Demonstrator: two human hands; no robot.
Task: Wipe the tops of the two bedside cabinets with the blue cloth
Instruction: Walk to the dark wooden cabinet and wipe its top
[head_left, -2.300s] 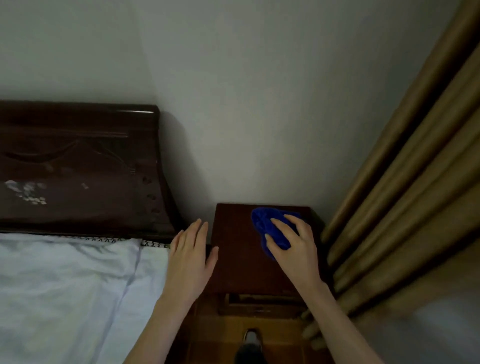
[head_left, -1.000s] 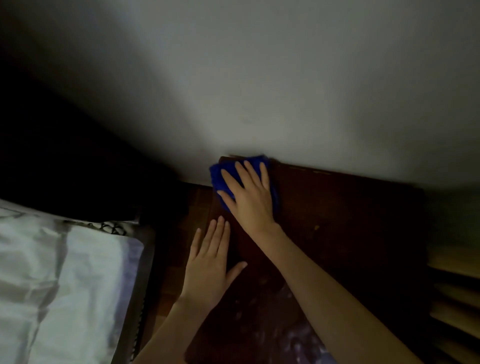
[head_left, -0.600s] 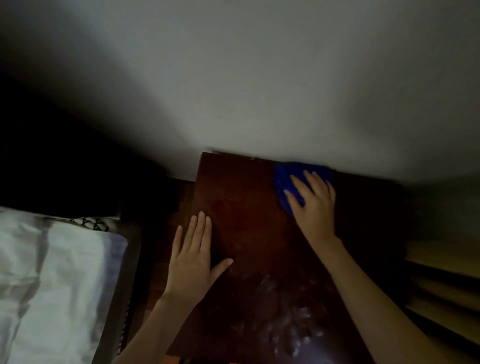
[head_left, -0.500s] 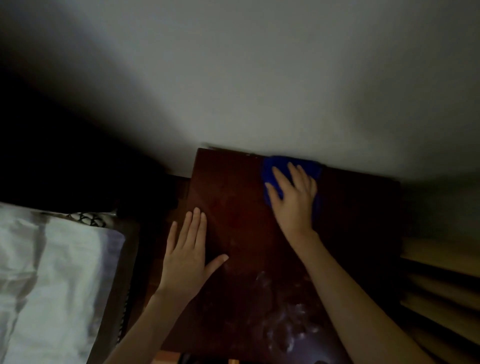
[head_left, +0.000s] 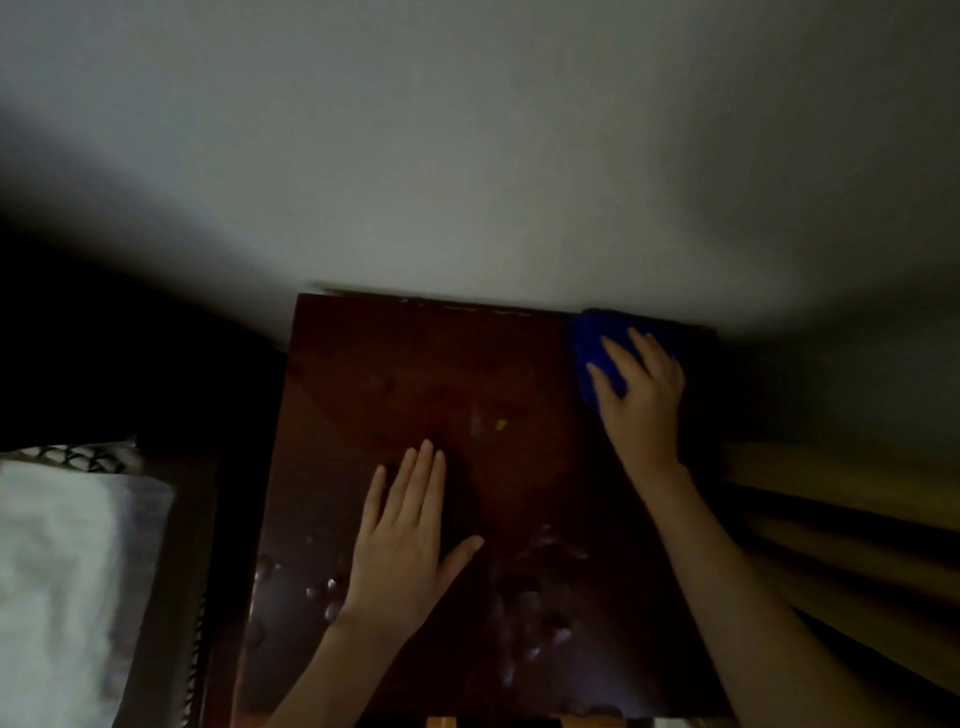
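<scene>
On the cabinet top (head_left: 415, 374), right hand (head_left: 641, 400) presses blue cloth (head_left: 592, 343) with released grip; left hand (head_left: 405, 545) rests flat.

To my left lies white bedding (head_left: 57, 571), a black zigzag trim (head_left: 78, 456) along its far edge. Ahead of me a pale grey wall (head_left: 467, 156) fills the upper view. At my right, tan curtain folds (head_left: 852, 499) sit in shadow

Dark cabinet top (head_left: 415, 364) carries the blue cloth (head_left: 592, 338).
</scene>
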